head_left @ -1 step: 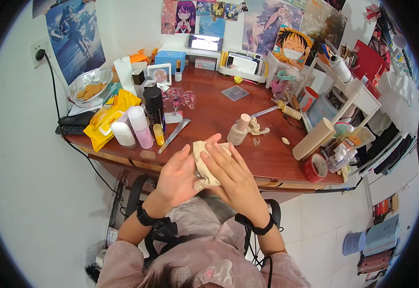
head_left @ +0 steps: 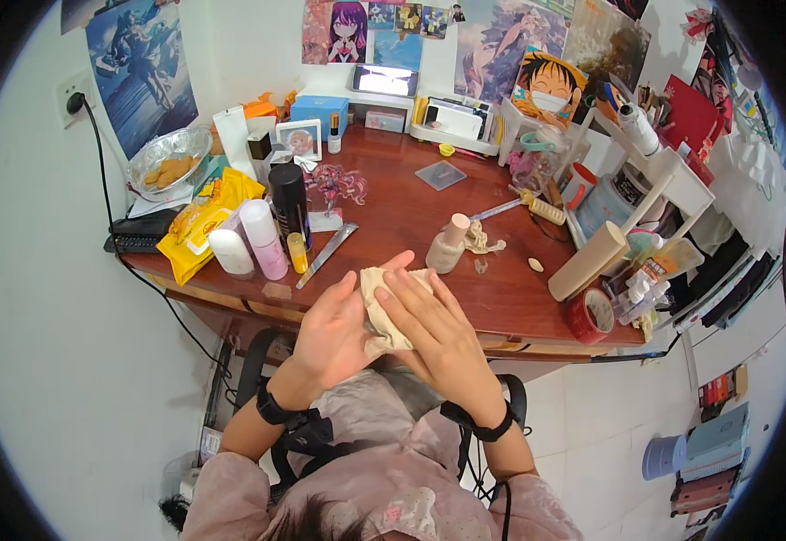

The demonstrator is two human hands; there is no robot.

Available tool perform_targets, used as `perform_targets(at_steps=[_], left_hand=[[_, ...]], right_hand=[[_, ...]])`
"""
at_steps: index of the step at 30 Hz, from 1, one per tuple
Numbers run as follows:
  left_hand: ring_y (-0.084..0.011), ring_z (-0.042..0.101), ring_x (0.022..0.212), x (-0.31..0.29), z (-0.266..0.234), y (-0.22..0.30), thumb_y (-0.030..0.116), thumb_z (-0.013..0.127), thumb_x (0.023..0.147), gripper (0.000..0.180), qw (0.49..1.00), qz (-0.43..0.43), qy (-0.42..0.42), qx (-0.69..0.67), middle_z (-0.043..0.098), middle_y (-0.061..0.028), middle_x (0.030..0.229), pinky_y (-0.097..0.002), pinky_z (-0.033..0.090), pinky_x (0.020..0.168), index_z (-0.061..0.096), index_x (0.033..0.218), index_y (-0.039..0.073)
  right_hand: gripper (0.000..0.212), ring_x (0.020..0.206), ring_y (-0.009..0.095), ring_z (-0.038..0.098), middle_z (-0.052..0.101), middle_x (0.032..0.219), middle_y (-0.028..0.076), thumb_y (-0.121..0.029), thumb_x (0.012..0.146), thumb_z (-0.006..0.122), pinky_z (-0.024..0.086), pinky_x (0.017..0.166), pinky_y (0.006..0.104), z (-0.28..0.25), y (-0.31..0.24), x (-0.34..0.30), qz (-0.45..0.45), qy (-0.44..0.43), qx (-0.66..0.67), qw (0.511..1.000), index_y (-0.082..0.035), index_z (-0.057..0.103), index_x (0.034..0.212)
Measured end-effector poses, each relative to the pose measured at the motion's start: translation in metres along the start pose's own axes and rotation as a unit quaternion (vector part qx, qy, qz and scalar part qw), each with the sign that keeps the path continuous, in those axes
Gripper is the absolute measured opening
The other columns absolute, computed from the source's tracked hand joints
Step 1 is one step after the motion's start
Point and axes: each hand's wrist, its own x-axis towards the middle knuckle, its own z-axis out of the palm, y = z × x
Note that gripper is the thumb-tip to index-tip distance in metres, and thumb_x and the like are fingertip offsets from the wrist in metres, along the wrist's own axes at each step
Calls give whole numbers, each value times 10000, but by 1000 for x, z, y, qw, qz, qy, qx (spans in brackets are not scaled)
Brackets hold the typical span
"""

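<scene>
Between my two hands, over the desk's front edge, lies a thin, crumpled cream-coloured sheet [head_left: 377, 311]; whether it is cloth or soft clay I cannot tell. My left hand [head_left: 330, 334] is beneath it, palm up, bearing it with the thumb raised. Flat on top of it rests my right hand [head_left: 434, 329], its fingers stretched out and slightly apart. Just beyond the fingertips stands a beige bottle [head_left: 448, 248] with a pink cap. A crumpled cream scrap [head_left: 481, 238] lies beside that bottle.
Left on the wooden desk [head_left: 384, 203] stand a black can [head_left: 290, 200], a pink bottle [head_left: 263, 239] and a yellow wipes pack [head_left: 204, 225]. A beige cylinder [head_left: 589, 261] and a red tape roll [head_left: 589, 316] are right. A black cable [head_left: 105, 189] hangs at the left wall.
The lower edge of the cream-coloured sheet has shifted very slightly between my palms. Both hands stay in nearly the same place.
</scene>
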Motion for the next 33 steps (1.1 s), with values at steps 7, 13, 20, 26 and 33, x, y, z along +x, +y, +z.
perform_targets(at_steps=[7, 13, 20, 26, 33], left_hand=[[-354, 191, 1415, 7, -1, -8, 521, 290, 957, 753, 999, 29, -23, -36, 163, -276, 1509, -471, 166, 1148, 97, 1489, 23], [-360, 182, 1416, 8, 0, -8, 532, 283, 955, 760, 995, 19, -18, -97, 167, -293, 1500, -472, 155, 1154, 138, 1477, 0], [-374, 215, 1403, 6, 9, -3, 599, 252, 932, 840, 995, -4, -21, -102, 179, -316, 1486, -457, 180, 1150, 155, 1459, -49], [-376, 207, 1405, 6, 9, -4, 613, 247, 929, 856, 993, -11, -18, -119, 176, -325, 1483, -450, 179, 1149, 157, 1456, -55], [-373, 182, 1413, 5, 9, -2, 609, 244, 933, 851, 992, -15, -28, -120, 172, -321, 1486, -439, 178, 1151, 164, 1453, -59]], right_hand=[[610, 1293, 276, 423, 476, 1359, 125, -96, 744, 654, 301, 1095, 463, -4, -4, -2, -16, 2, 4, 1000, -34, 484, 1327], [561, 1284, 245, 440, 513, 1331, 86, -68, 725, 635, 303, 1089, 478, 0, 2, -4, -35, 1, 18, 999, -60, 542, 1279], [357, 1232, 205, 504, 600, 1221, 22, -62, 748, 588, 322, 1075, 497, 1, 1, -5, -90, 28, 29, 995, -85, 641, 1100], [332, 1179, 188, 554, 639, 1174, 8, -72, 733, 592, 341, 1069, 489, 0, -2, -4, -93, 38, 19, 995, -118, 682, 1049], [298, 1177, 168, 554, 642, 1167, -5, -115, 791, 576, 349, 1065, 483, 1, 0, -6, -106, 35, 3, 994, -131, 685, 1069]])
